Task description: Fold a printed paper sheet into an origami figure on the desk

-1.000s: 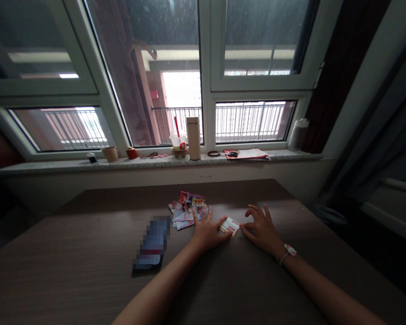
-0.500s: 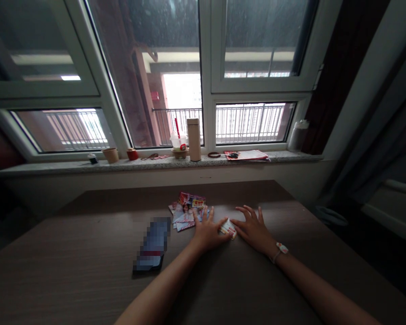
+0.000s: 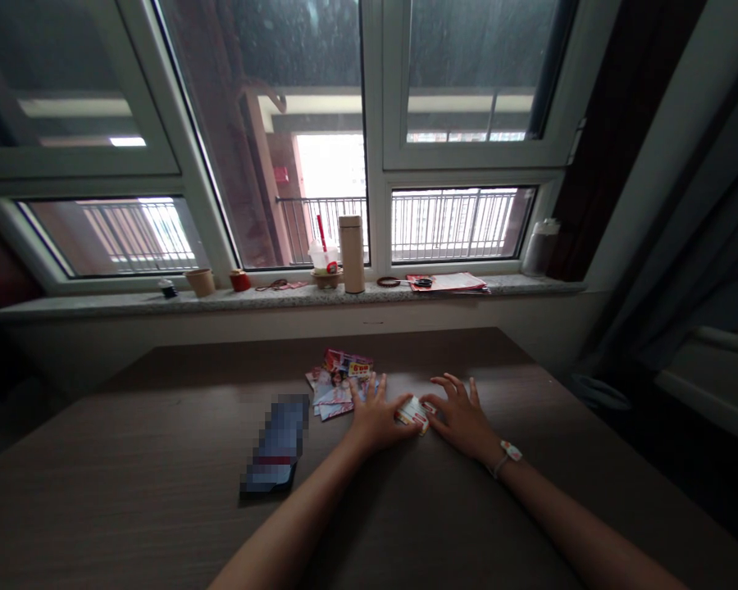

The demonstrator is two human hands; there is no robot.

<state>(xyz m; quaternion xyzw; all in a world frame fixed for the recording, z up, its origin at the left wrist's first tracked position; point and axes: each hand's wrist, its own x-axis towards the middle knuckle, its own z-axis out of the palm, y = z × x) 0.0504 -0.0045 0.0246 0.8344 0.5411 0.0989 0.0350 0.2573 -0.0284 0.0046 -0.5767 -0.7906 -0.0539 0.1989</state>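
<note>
A small white printed paper (image 3: 413,411) with red and yellow marks lies on the brown table between my two hands. My left hand (image 3: 372,422) holds its left side with thumb and index finger, while the other fingers spread forward beside the pile. At the right edge, my right hand (image 3: 467,422) has thumb and index finger curved around a small raised part of the paper; its remaining fingers are apart. Just beyond my left fingers is a loose pile of colourful printed papers (image 3: 335,385), partly covered by that hand. A bracelet (image 3: 510,450) circles my right wrist.
A dark phone (image 3: 278,447), blurred by pixels, lies left of my left forearm. Along the granite windowsill (image 3: 271,301) stand a beige flask (image 3: 352,254), a drink cup with red straw (image 3: 324,260), a paper cup (image 3: 201,282), scissors (image 3: 423,282) and a grey bottle (image 3: 539,248).
At the right edge of the small paper, a coloured part now shows between my right thumb and index finger, which are slightly further apart. My left hand has barely moved.
</note>
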